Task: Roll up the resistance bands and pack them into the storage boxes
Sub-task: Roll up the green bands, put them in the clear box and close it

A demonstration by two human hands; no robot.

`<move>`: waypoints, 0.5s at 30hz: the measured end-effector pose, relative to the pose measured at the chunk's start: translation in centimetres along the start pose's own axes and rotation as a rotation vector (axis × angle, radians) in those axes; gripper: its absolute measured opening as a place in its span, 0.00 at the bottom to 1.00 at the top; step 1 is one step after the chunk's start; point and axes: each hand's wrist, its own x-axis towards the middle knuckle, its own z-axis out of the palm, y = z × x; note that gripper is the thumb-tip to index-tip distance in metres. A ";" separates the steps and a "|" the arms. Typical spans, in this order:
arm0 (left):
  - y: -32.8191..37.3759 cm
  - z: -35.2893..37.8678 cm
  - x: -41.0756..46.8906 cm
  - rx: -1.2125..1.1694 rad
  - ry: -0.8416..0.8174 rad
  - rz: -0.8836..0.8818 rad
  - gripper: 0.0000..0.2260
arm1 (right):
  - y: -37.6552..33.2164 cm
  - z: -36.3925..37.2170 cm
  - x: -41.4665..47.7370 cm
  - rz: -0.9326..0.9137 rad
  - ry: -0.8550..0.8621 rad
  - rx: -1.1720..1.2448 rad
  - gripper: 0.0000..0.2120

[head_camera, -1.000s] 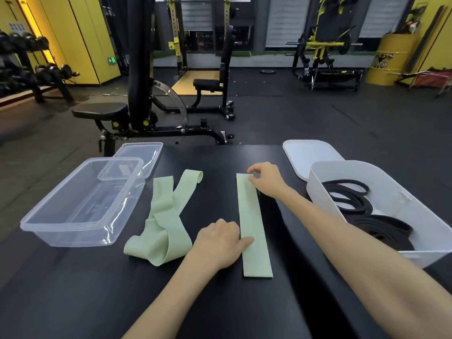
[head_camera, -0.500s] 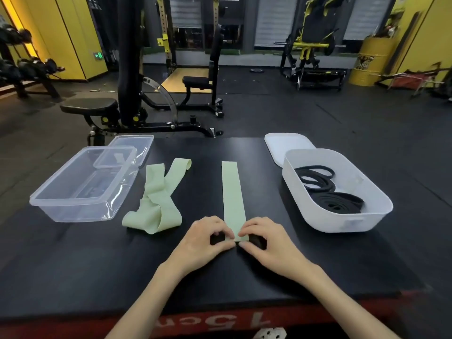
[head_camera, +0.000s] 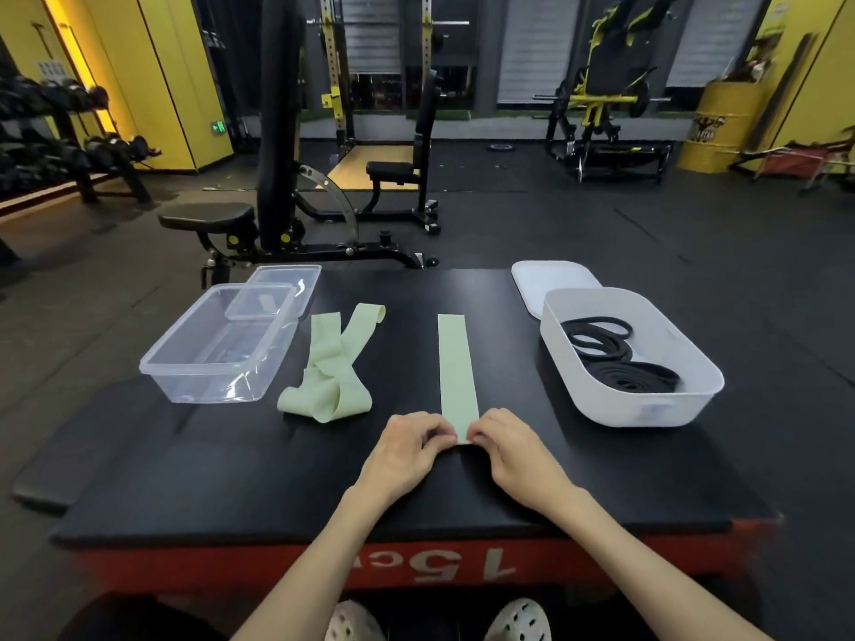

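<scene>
Shoes [head_camera: 518,617], pale and perforated, show at the bottom edge, below the red side of the block that bears the numerals 15. On its black surface [head_camera: 231,464] the left hand [head_camera: 407,448] and the right hand [head_camera: 513,448] sit close together, fingers curled, each pinching a corner of the near end of the flat green band [head_camera: 455,367]. That band lies straight on the surface as a narrow strip, running away from the hands toward the far edge. To its left, apart from it, the loose green band [head_camera: 331,377] lies in a crumpled heap with two ends reaching away. Further left stands the clear box [head_camera: 217,349], with nothing visible inside, and the clear lid [head_camera: 287,289] lies just behind it at the far edge. On the right, well apart from the strip, the white box [head_camera: 638,363] holds coiled black bands [head_camera: 615,358]; the white lid [head_camera: 550,279] lies flat behind it, partly hidden by the box's far rim. Beyond the surface a weight bench [head_camera: 208,219] stands on the dark floor, and a yellow drum [head_camera: 721,127] stands far off to the right.
</scene>
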 end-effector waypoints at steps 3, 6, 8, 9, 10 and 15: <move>0.1 -0.1 -0.5 -0.029 0.007 -0.005 0.03 | -0.2 -0.3 -0.1 0.000 -0.028 0.037 0.07; 0.2 0.0 -0.6 -0.022 0.012 -0.007 0.03 | -0.1 -0.2 0.0 0.001 -0.031 0.051 0.07; 0.1 0.0 -0.5 -0.023 0.016 -0.004 0.02 | -0.1 0.0 0.2 0.005 0.001 0.060 0.07; 0.1 0.1 -0.4 -0.029 0.019 -0.002 0.02 | 0.0 0.0 0.2 0.009 0.015 0.064 0.07; 0.0 0.2 -0.3 -0.038 0.030 -0.001 0.02 | 0.0 0.0 0.3 0.009 0.022 0.066 0.06; -0.2 0.4 -0.1 -0.058 0.029 -0.016 0.03 | 0.1 0.1 0.2 -0.037 0.045 0.034 0.07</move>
